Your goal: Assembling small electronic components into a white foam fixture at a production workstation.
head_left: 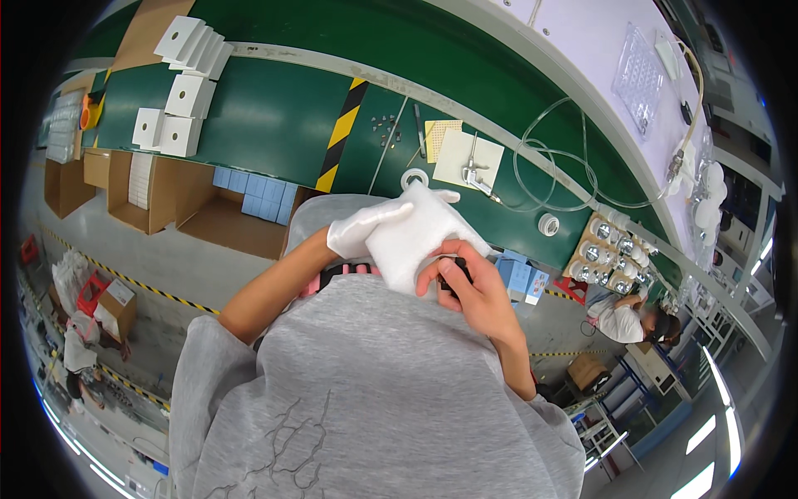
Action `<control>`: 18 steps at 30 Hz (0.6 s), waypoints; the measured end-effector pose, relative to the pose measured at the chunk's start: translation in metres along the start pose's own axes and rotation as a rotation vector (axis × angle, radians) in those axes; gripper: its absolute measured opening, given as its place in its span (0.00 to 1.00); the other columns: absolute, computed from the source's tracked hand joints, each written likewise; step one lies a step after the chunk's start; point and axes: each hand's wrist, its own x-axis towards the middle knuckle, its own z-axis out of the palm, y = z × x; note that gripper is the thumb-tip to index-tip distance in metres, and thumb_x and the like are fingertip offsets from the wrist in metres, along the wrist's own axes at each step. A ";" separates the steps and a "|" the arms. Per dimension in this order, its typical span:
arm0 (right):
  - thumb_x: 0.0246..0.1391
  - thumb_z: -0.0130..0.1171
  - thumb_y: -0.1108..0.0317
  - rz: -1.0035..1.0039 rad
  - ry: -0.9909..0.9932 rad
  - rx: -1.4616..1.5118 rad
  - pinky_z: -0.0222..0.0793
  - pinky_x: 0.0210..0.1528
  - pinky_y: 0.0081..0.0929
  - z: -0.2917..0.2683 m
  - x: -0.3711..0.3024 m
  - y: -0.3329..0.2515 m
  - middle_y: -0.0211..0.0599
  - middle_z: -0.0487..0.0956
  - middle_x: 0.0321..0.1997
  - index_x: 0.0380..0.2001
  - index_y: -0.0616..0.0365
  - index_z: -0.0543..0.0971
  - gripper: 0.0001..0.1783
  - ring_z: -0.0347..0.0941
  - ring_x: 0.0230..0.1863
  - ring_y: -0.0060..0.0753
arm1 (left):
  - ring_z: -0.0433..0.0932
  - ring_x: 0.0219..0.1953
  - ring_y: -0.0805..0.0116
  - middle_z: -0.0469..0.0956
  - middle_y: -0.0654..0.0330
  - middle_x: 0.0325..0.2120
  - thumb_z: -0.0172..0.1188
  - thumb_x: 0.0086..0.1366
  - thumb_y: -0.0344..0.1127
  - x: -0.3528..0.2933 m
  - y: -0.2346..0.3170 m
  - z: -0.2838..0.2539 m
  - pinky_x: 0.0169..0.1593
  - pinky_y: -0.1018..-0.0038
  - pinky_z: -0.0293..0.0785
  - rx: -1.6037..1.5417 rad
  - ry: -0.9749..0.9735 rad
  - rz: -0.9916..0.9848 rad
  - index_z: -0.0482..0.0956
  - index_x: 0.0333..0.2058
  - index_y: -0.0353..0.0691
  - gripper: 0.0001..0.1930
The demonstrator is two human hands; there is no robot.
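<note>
My left hand (pixel 370 226), in a white glove, is closed on a soft white padded piece (pixel 420 229) that looks like a foam sheet or pouch. It is held up in front of my chest, at the bench's near edge. My bare right hand (pixel 474 291) is closed, with its fingers curled at the lower right edge of the white piece. Between its thumb and fingers is a small black object (pixel 453 274), mostly hidden, whose kind I cannot make out. Just beyond the white piece lies a white ring-shaped part (pixel 413 177) on the green bench (pixel 274 116).
A small spray gun (pixel 475 175) with a clear hose (pixel 544 154) rests on a white card. Small dark bits (pixel 385 129) lie left of it. White boxes (pixel 179 125) are stacked at far left. Open cartons (pixel 237 220) stand below the bench. Domed parts (pixel 594 254) fill a tray at right.
</note>
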 end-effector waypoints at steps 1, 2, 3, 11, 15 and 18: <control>0.72 0.42 0.69 0.015 0.007 -0.003 0.53 0.22 0.15 -0.001 0.001 0.000 0.37 0.81 0.33 0.52 0.63 0.70 0.12 0.55 0.19 0.14 | 0.71 0.62 0.65 0.65 0.52 0.64 0.50 0.71 0.54 0.000 0.000 0.000 0.64 0.70 0.68 -0.060 -0.028 0.007 0.47 0.72 0.41 0.39; 0.72 0.42 0.69 0.015 0.006 -0.002 0.53 0.22 0.15 -0.001 0.001 0.000 0.37 0.81 0.33 0.52 0.63 0.70 0.12 0.55 0.19 0.14 | 0.71 0.62 0.65 0.65 0.52 0.64 0.50 0.71 0.54 0.000 0.000 0.001 0.64 0.70 0.68 -0.060 -0.028 0.007 0.47 0.72 0.41 0.39; 0.72 0.42 0.68 0.046 0.004 -0.022 0.53 0.22 0.15 -0.002 0.002 -0.001 0.37 0.81 0.33 0.49 0.63 0.71 0.12 0.55 0.18 0.14 | 0.71 0.62 0.65 0.65 0.52 0.64 0.50 0.71 0.54 0.000 0.000 0.001 0.63 0.70 0.68 -0.056 -0.023 0.004 0.47 0.72 0.41 0.39; 0.72 0.44 0.65 0.006 0.050 0.017 0.53 0.22 0.15 0.001 0.002 0.002 0.36 0.80 0.30 0.46 0.63 0.73 0.13 0.56 0.19 0.14 | 0.72 0.61 0.65 0.66 0.52 0.63 0.50 0.71 0.53 0.001 -0.001 -0.002 0.63 0.69 0.69 -0.058 -0.040 0.017 0.47 0.72 0.42 0.39; 0.72 0.43 0.66 0.022 0.056 0.032 0.53 0.23 0.15 0.001 0.003 0.003 0.37 0.80 0.31 0.47 0.63 0.73 0.13 0.56 0.19 0.15 | 0.70 0.63 0.63 0.64 0.51 0.65 0.49 0.70 0.55 -0.001 0.006 0.005 0.65 0.68 0.66 -0.030 0.001 -0.029 0.48 0.72 0.39 0.40; 0.72 0.42 0.65 0.022 0.066 0.033 0.55 0.24 0.16 0.001 0.003 0.004 0.37 0.79 0.31 0.52 0.64 0.71 0.15 0.57 0.20 0.15 | 0.69 0.63 0.63 0.64 0.51 0.65 0.50 0.70 0.55 0.000 0.004 0.003 0.66 0.68 0.66 -0.042 0.006 -0.028 0.48 0.72 0.40 0.40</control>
